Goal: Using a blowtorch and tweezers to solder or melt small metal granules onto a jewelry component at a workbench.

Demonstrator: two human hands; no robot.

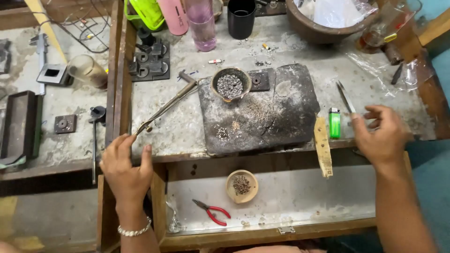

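Your right hand (382,136) pinches slim metal tweezers (345,96), tips raised above the worktop (300,42) beside the green lighter (334,122). Your left hand (125,166), fingers loosely spread and holding nothing, rests at the worktop edge touching the long tongs (166,107). Between them lies the dark slab (262,110) carrying 1 small bowl (230,85).

Even soft daylight, slight motion blur
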